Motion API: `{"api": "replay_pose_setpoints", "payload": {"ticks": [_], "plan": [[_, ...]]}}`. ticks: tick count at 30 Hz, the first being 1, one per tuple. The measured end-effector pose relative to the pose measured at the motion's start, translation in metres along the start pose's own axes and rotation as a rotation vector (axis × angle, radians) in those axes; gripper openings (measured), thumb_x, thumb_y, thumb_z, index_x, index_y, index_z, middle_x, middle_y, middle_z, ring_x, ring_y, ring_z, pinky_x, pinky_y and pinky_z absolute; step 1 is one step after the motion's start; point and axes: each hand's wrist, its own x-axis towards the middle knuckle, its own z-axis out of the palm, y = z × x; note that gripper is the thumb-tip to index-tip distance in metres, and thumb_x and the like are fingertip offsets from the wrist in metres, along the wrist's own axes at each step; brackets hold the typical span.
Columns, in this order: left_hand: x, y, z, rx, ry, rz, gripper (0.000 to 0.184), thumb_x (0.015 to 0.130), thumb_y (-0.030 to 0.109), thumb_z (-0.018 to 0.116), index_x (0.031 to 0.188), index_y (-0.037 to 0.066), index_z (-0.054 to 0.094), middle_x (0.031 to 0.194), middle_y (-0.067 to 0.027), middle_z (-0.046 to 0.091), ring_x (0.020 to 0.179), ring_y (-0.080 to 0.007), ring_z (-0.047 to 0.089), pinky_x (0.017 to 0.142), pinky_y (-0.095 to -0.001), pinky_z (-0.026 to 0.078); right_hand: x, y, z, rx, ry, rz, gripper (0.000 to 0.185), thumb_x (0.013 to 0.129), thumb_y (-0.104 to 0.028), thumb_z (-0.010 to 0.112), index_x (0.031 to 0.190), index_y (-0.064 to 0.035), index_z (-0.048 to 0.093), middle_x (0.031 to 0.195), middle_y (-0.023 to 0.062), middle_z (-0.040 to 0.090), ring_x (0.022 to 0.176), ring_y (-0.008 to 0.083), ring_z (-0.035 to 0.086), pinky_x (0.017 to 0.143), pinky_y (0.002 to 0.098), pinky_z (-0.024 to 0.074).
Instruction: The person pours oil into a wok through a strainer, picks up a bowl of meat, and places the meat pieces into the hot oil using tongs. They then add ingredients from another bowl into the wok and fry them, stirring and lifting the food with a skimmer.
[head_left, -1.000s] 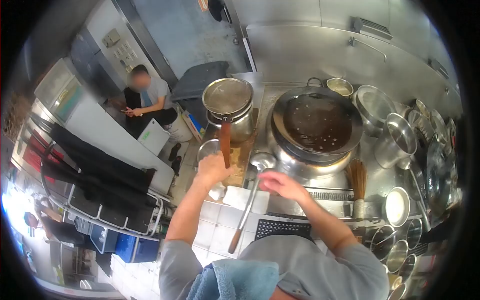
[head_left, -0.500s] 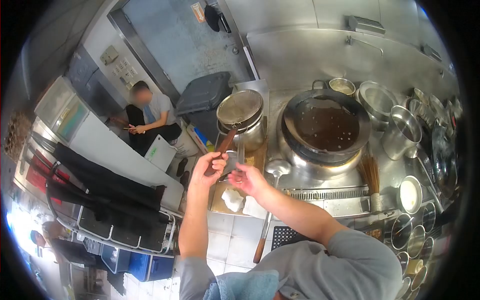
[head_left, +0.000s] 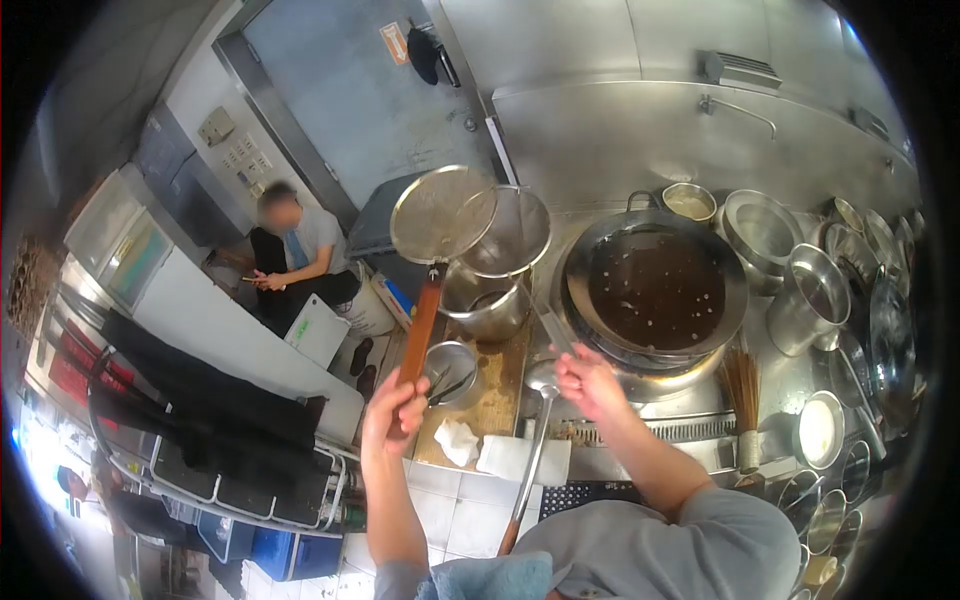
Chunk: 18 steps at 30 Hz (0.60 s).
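My left hand (head_left: 394, 415) is closed around the wooden handle of a round mesh strainer (head_left: 432, 205), raised over the left side of a steel pot (head_left: 488, 318). A second mesh strainer (head_left: 522, 240) is held by its metal handle in my right hand (head_left: 590, 385), its bowl above the same pot. The two strainers overlap in view; whether they touch, I cannot tell. Right of them sits a large wok (head_left: 735, 290) of dark brown liquid with pale specks. A ladle (head_left: 541, 400) lies with its bowl near my right hand.
A small steel pot (head_left: 452, 358) with utensils, a crumpled white cloth (head_left: 457, 442) and a folded one (head_left: 525, 459) are on the wooden board (head_left: 495, 385). A bamboo brush (head_left: 742, 410), steel jug (head_left: 808, 300) and several bowls stand right. A person (head_left: 310, 250) sits beyond the bin.
Both strainers have been lifted off the pot, exposing its opening. My left hand moved down and left with the wooden-handled one; my right hand, previously empty, moved right and now grips the other.
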Motion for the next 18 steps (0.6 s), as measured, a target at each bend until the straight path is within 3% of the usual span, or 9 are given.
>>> {"api": "replay_pose_setpoints", "payload": {"ticks": [5, 7, 9, 11, 14, 17, 18], "plan": [[0.001, -0.034, -0.021, -0.032, 0.047, -0.025, 0.025, 0.097, 0.015, 0.051, 0.12, 0.006, 0.044, 0.095, -0.01, 0.052, 0.054, -0.0069, 0.041, 0.04, -0.019, 0.035, 0.047, -0.099, -0.041, -0.328, 0.192, -0.109, 0.018, 0.085, 0.003, 0.052, 0.102, -0.0025, 0.052, 0.078, 0.003, 0.054, 0.054, 0.0071, 0.045, 0.039, 0.0215, 0.03], [0.008, -0.048, -0.026, 0.023, 0.12, -0.034, 0.024, 0.098, 0.018, 0.051, 0.118, 0.007, 0.044, 0.094, -0.0096, 0.052, 0.054, -0.0073, 0.041, 0.04, -0.0194, 0.035, 0.083, -0.152, -0.062, -0.547, 0.211, -0.145, 0.029, 0.082, 0.003, 0.05, 0.11, -0.0022, 0.051, 0.077, 0.0025, 0.051, 0.054, 0.006, 0.041, 0.037, 0.0213, 0.027], [0.015, -0.055, -0.02, 0.096, 0.139, -0.05, 0.025, 0.098, 0.019, 0.052, 0.117, 0.007, 0.043, 0.093, -0.0088, 0.053, 0.054, -0.008, 0.042, 0.041, -0.0211, 0.036, 0.14, -0.199, -0.098, -0.857, 0.236, -0.201, 0.035, 0.08, 0.003, 0.05, 0.114, -0.001, 0.055, 0.08, 0.0103, 0.061, 0.057, 0.0163, 0.055, 0.042, 0.0282, 0.0403], [0.02, -0.062, -0.017, 0.138, 0.173, -0.065, 0.025, 0.097, 0.019, 0.053, 0.117, 0.006, 0.044, 0.092, -0.0085, 0.053, 0.054, -0.0083, 0.043, 0.041, -0.0221, 0.036, 0.147, -0.226, -0.05, -1.68, 0.252, -0.35, 0.034, 0.079, 0.002, 0.051, 0.112, 0.0025, 0.06, 0.093, 0.0219, 0.068, 0.079, 0.0313, 0.068, 0.064, 0.0388, 0.0541], [0.024, -0.062, -0.007, 0.146, 0.231, -0.075, 0.024, 0.094, 0.015, 0.055, 0.115, 0.006, 0.046, 0.092, -0.0089, 0.055, 0.055, -0.0093, 0.044, 0.043, -0.0222, 0.036, 0.193, -0.231, -0.054, -2.177, 0.34, -0.353, 0.028, 0.079, -0.001, 0.053, 0.104, 0.0037, 0.065, 0.107, 0.0268, 0.065, 0.105, 0.0353, 0.064, 0.089, 0.0423, 0.0508], [0.024, -0.067, -0.008, 0.037, 0.234, -0.065, 0.022, 0.093, 0.012, 0.054, 0.114, 0.005, 0.048, 0.093, -0.0084, 0.056, 0.058, -0.0109, 0.048, 0.047, -0.0238, 0.039, 0.225, -0.224, -0.073, -2.496, 0.145, -0.054, 0.02, 0.076, -0.003, 0.057, 0.091, 0.0057, 0.068, 0.097, 0.0259, 0.067, 0.096, 0.0368, 0.066, 0.082, 0.045, 0.0523], [0.026, -0.067, -0.011, -0.002, 0.221, -0.053, 0.022, 0.093, 0.011, 0.054, 0.113, 0.005, 0.049, 0.093, -0.0083, 0.057, 0.06, -0.0113, 0.049, 0.048, -0.0241, 0.04, 0.23, -0.222, -0.077, -2.489, 0.15, -0.071, 0.02, 0.076, -0.003, 0.058, 0.09, 0.0054, 0.069, 0.097, 0.0255, 0.067, 0.095, 0.0367, 0.066, 0.082, 0.0444, 0.0527]]}}
